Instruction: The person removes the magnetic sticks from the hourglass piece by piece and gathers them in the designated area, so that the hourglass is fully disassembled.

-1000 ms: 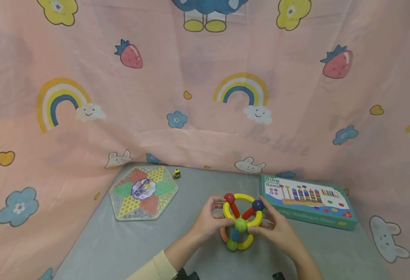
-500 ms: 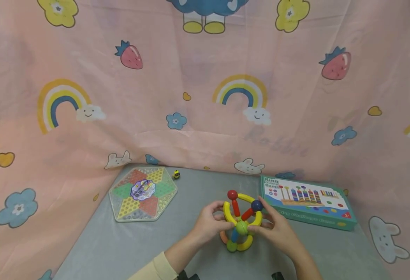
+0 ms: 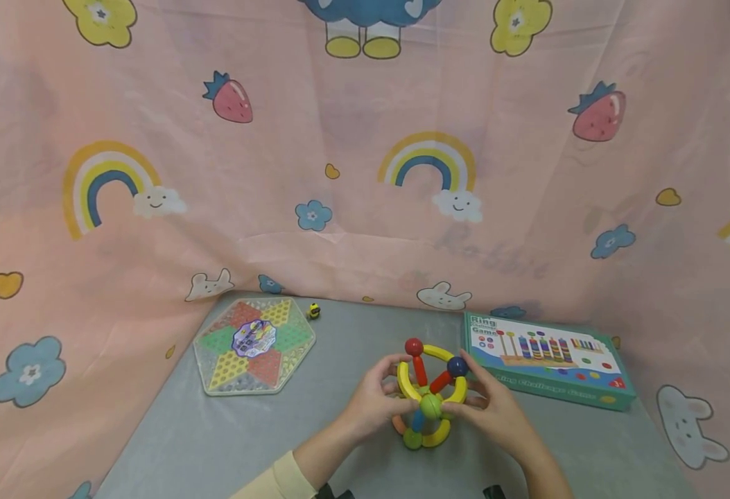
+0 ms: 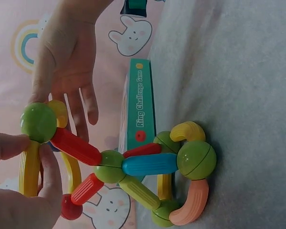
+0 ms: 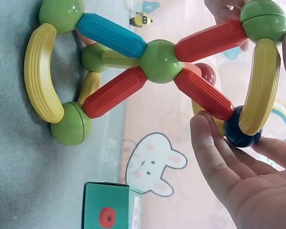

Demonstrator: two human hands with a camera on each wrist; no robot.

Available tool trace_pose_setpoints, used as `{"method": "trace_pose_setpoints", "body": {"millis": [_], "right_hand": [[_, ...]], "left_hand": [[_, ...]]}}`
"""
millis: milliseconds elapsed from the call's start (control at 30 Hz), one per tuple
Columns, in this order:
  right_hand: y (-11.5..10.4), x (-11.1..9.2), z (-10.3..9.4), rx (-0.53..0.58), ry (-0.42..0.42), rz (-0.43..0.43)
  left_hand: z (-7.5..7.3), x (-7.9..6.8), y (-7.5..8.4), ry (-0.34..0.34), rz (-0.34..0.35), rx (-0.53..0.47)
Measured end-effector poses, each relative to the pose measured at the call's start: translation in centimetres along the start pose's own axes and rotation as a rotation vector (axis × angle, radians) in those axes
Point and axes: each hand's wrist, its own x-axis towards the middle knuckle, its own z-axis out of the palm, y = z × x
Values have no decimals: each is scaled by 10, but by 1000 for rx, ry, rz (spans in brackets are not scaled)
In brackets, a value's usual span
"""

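A ball-and-stick building toy point(image 3: 419, 418) stands on the grey table between both hands. Two rings of curved sticks, one low and one high, meet through straight sticks at a green middle ball point(image 5: 160, 61). My left hand point(image 3: 372, 400) pinches a yellow curved stick point(image 4: 30, 167) of the upper ring between thumb and finger, right under a green ball point(image 4: 38, 122). From the other side, my right hand point(image 3: 491, 405) holds the upper ring, its fingers around the dark blue ball point(image 5: 239, 128) and the curved stick there. A red ball point(image 3: 414, 347) tops one red stick at the back.
A green Ring Challenge Game box point(image 3: 552, 360) lies just beyond the right hand. To the left is a hexagonal Chinese checkers board point(image 3: 222, 344), with a small yellow-and-black bee figure point(image 3: 314, 311) by its corner. A pink printed cloth point(image 3: 365, 256) hangs behind the table.
The red ball has shifted slightly up and right, and the front green ball slightly down. The left fingers have come away from beside the red ball. The right hand stays nearly still.
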Motion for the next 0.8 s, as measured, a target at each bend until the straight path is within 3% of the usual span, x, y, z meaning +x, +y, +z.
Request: {"method": "trace_pose_setpoints", "body": {"millis": [267,800], "right_hand": [[0,-1,-1,-31,1,-14],[-1,-1,0,-28,-3,-21]], "left_hand": [[3,-1,0,-2,-15,-11],[15,-2,-2,42,65,65]]}}
